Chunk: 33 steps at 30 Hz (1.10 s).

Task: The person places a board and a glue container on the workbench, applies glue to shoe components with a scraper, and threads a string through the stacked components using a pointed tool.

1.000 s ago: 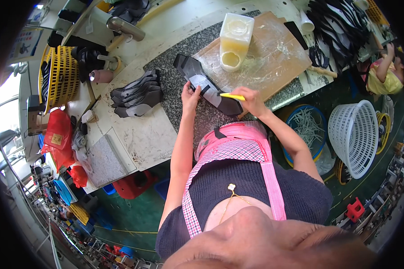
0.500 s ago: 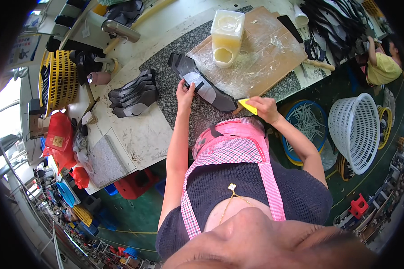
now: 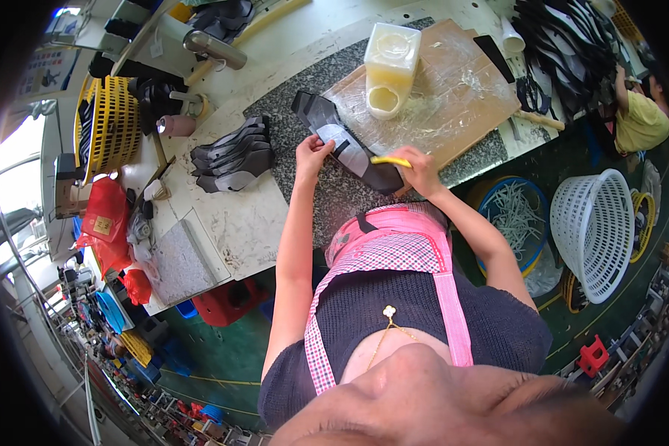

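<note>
On the speckled stone slab lies a long black-and-grey cut piece (image 3: 346, 149), apparently a shoe upper part, with a paler middle and dark ends. My left hand (image 3: 314, 154) pinches its left edge near the middle. In my right hand (image 3: 418, 172) is a flat yellow spreader (image 3: 389, 160), its tip over the piece's right-hand part; whether it touches cannot be made out. Beyond the piece stands a translucent square jug (image 3: 391, 67) of yellowish liquid, on a smeared cardboard sheet (image 3: 461, 97). A stack of similar grey pieces (image 3: 234, 157) lies left of my left hand.
Dark strips (image 3: 557, 44) heap at the back right, near a white cup (image 3: 511, 36). To the right are a tub of pale offcuts (image 3: 514, 215) and a white basket (image 3: 593, 234). A yellow basket (image 3: 108, 126) and red bag (image 3: 105, 227) stand left. Someone in yellow (image 3: 643, 123) is nearby.
My right hand has shifted up and left over the piece, and the yellow spreader now shows edge-on. My left hand still holds the piece. The whole view has shifted slightly.
</note>
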Each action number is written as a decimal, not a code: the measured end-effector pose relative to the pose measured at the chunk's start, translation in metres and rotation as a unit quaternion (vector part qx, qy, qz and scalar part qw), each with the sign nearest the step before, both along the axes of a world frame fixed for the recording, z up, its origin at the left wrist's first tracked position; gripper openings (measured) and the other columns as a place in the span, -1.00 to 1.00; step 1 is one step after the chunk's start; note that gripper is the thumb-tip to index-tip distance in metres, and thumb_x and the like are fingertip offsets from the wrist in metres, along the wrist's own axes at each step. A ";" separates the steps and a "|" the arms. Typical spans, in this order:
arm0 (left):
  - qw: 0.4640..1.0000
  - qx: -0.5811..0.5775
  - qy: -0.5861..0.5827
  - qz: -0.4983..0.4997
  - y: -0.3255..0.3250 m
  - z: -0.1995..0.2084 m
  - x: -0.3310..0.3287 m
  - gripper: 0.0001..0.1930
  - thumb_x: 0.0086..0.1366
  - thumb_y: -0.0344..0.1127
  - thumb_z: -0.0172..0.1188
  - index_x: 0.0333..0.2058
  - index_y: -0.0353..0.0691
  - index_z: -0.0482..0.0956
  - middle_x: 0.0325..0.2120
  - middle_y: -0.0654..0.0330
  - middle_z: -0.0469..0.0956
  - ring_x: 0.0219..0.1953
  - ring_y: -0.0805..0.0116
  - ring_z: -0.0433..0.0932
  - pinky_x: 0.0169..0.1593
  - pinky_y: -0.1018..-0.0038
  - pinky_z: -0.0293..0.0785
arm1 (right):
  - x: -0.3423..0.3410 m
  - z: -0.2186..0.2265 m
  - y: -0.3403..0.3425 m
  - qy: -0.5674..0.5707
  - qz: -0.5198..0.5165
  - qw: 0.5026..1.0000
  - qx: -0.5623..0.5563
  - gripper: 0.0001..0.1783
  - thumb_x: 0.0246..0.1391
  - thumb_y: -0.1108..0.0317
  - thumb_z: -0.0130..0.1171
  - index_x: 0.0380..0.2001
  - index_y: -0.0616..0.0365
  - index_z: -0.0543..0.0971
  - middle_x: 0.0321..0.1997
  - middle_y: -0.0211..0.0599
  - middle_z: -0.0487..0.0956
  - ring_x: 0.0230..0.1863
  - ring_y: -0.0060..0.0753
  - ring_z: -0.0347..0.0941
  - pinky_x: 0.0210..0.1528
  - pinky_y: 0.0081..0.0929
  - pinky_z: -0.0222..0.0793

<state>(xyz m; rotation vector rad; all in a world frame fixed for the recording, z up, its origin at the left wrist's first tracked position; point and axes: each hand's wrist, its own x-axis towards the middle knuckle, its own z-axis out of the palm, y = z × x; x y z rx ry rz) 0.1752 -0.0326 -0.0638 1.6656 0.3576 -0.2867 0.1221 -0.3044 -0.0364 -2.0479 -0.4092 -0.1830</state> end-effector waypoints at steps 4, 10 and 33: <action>1.000 -0.011 0.013 0.002 0.014 -0.012 0.000 -0.69 0.21 -0.35 0.17 -0.12 -0.43 0.50 -0.30 0.24 0.56 -0.30 0.54 0.48 -0.17 0.63 0.36 | 0.038 0.005 0.057 -0.017 -0.054 0.996 0.064 -0.77 -0.04 0.48 0.05 -0.30 0.00 0.60 -0.32 -0.35 0.57 -0.37 -0.19 0.53 -0.40 -0.39 0.43; 0.990 -0.076 0.104 0.064 0.015 -0.012 0.004 -0.62 0.37 -0.12 -0.04 -0.16 -0.38 0.51 -0.38 0.27 0.53 -0.35 0.51 0.46 -0.21 0.61 0.38 | 0.028 0.008 0.067 -0.175 0.148 0.966 -0.118 -0.81 -0.10 0.42 0.08 -0.38 -0.07 0.59 -0.40 -0.47 0.57 -0.53 -0.37 0.53 -0.54 -0.44 0.42; 0.995 -0.045 0.082 -0.027 0.008 0.003 -0.001 -0.78 0.18 -0.25 0.23 -0.37 -0.33 0.59 -0.49 0.35 0.52 -0.43 0.62 0.41 -0.33 0.65 0.29 | 0.092 0.031 0.087 -0.042 -0.035 0.985 -0.166 -0.81 0.08 0.25 0.06 -0.46 0.09 0.57 -0.47 -0.25 0.56 -0.50 -0.12 0.51 -0.49 -0.22 0.39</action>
